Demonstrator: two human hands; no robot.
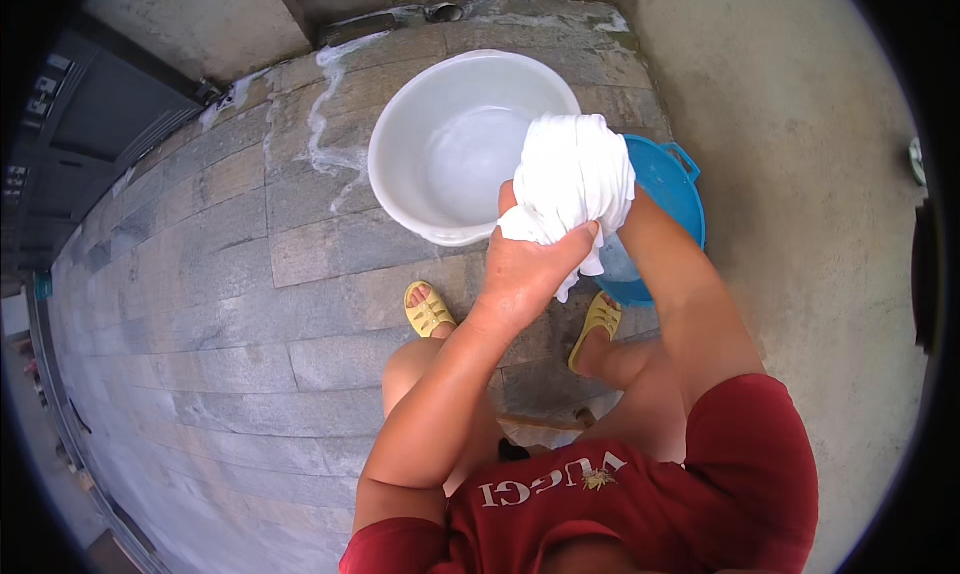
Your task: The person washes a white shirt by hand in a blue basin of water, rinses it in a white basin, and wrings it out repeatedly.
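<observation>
cloth [578, 164], white and bunched, is clasped in the left hand [535, 264] by its lower folds. the right forearm [690, 284] is extended to the cloth's right side, but the right hand is mostly hidden by fabric, so its grip cannot be told. parts of a white basin [410, 154] and a blue tub [678, 189], set side by side on grey paving [300, 344], are covered from view by the cloth.
</observation>
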